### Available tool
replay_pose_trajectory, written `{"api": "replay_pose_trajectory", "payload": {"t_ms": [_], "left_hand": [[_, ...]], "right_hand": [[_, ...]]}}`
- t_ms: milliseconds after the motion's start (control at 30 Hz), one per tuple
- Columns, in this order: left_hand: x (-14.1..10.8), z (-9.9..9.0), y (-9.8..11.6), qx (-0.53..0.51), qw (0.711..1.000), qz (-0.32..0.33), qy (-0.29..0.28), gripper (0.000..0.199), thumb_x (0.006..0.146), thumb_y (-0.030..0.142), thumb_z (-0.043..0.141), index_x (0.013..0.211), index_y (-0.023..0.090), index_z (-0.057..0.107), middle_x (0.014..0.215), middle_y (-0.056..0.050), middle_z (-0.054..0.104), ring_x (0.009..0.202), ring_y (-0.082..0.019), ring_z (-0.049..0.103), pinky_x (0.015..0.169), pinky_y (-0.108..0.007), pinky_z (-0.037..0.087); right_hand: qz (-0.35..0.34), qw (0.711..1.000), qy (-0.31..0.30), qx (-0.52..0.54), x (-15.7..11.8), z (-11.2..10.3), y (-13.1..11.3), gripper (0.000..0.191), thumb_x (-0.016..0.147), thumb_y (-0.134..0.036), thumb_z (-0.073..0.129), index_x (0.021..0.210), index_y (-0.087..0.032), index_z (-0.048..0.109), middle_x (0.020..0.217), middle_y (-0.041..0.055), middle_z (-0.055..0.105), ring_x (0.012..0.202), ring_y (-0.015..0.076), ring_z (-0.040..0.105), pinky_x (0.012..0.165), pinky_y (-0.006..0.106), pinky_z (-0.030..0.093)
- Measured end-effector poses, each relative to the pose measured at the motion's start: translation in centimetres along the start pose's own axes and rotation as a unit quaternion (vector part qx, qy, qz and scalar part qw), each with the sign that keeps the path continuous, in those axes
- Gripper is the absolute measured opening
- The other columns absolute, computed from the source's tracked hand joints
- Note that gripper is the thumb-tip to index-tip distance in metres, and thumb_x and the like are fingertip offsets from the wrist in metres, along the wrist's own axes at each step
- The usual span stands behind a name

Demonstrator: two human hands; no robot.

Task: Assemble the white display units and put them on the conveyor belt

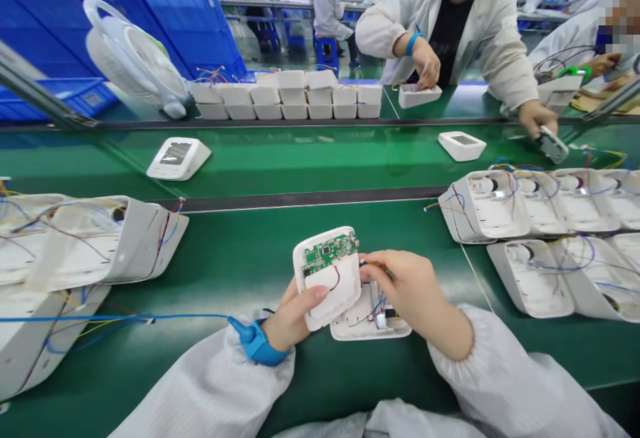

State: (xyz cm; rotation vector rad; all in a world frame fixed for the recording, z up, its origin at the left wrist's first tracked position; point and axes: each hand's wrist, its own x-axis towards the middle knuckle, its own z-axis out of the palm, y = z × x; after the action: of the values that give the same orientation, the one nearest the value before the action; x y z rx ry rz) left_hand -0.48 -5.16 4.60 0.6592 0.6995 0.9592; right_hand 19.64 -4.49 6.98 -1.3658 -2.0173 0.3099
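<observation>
My left hand [300, 308] grips a white panel [327, 291] with a green circuit board [330, 255] along its top, the thumb lying on its face. The panel is tilted and partly covers a white housing [370, 328] on the bench, which has wires and a small white part inside. At the panel's right edge, my right hand [400, 281] pinches something small with thumb and forefinger, probably a wire end; it is mostly hidden. A blue strap with a cord circles my left wrist.
Stacked white housings with loose wires [145, 238] stand at left, more [500, 215] at right. Two finished-looking units [177, 159] sit on the green belt [320, 158]. Across it, a co-worker's hands hold parts beside a row of white boxes [295, 101].
</observation>
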Motion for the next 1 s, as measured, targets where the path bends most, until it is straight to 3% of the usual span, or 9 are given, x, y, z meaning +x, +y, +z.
{"api": "replay_pose_trajectory", "payload": {"t_ms": [167, 233, 467, 667, 833, 1000], "left_hand": [[0.0, -0.1, 0.0, 0.026, 0.999, -0.023, 0.01, 0.066, 0.067, 0.038, 0.079, 0.126, 0.013, 0.063, 0.117, -0.016, 0.072, 0.12, -0.044, 0.059, 0.102, -0.056, 0.048], [0.1, 0.1, -0.2, 0.042, 0.999, -0.017, 0.014, 0.063, 0.068, 0.04, 0.079, 0.124, 0.014, 0.065, 0.117, -0.015, 0.072, 0.12, -0.044, 0.059, 0.102, -0.055, 0.048], [-0.3, -0.6, -2.4, 0.12, 0.991, 0.028, 0.043, 0.054, 0.072, 0.042, 0.078, 0.118, 0.017, 0.068, 0.123, -0.011, 0.07, 0.122, -0.039, 0.058, 0.106, -0.05, 0.045], [-0.7, -1.9, -3.4, 0.128, 0.99, 0.007, 0.06, 0.057, 0.072, 0.038, 0.079, 0.123, 0.017, 0.065, 0.128, -0.012, 0.067, 0.125, -0.038, 0.056, 0.108, -0.051, 0.044], [-0.6, -1.3, -3.0, 0.135, 0.989, 0.008, 0.059, 0.055, 0.072, 0.038, 0.079, 0.121, 0.018, 0.067, 0.123, -0.012, 0.07, 0.124, -0.038, 0.057, 0.106, -0.05, 0.047], [-0.5, -0.9, -2.6, 0.145, 0.988, -0.005, 0.052, 0.054, 0.073, 0.042, 0.078, 0.12, 0.017, 0.068, 0.111, -0.011, 0.074, 0.121, -0.038, 0.059, 0.106, -0.049, 0.046]], "right_hand": [[-0.022, 0.987, -0.037, -0.152, -0.2, -0.3, 0.3, 0.022, 0.097, -0.027, 0.054, 0.079, -0.02, 0.065, 0.075, 0.0019, 0.07, 0.067, 0.0155, 0.063, 0.064, 0.029, 0.039], [-0.035, 0.984, -0.035, -0.168, -0.1, -0.4, 0.2, 0.024, 0.098, -0.026, 0.052, 0.078, -0.02, 0.064, 0.075, 0.0031, 0.069, 0.069, 0.0166, 0.063, 0.065, 0.029, 0.038], [-0.036, 0.999, -0.029, -0.018, -0.4, 0.0, -1.3, 0.026, 0.101, -0.03, 0.047, 0.083, -0.019, 0.062, 0.077, 0.0006, 0.07, 0.069, 0.0143, 0.064, 0.065, 0.027, 0.041], [-0.026, 0.998, -0.043, -0.047, -0.6, 0.0, -1.4, 0.026, 0.101, -0.029, 0.048, 0.082, -0.019, 0.062, 0.073, 0.0007, 0.068, 0.065, 0.0148, 0.063, 0.062, 0.028, 0.04], [-0.05, 0.997, -0.011, -0.061, -0.6, -0.1, -1.4, 0.028, 0.101, -0.03, 0.046, 0.081, -0.019, 0.062, 0.072, 0.0007, 0.068, 0.064, 0.0146, 0.062, 0.061, 0.029, 0.039], [-0.032, 0.998, -0.02, -0.046, -0.5, -0.1, -1.4, 0.027, 0.1, -0.03, 0.048, 0.079, -0.019, 0.062, 0.072, 0.0004, 0.067, 0.066, 0.0135, 0.061, 0.064, 0.028, 0.04]]}}
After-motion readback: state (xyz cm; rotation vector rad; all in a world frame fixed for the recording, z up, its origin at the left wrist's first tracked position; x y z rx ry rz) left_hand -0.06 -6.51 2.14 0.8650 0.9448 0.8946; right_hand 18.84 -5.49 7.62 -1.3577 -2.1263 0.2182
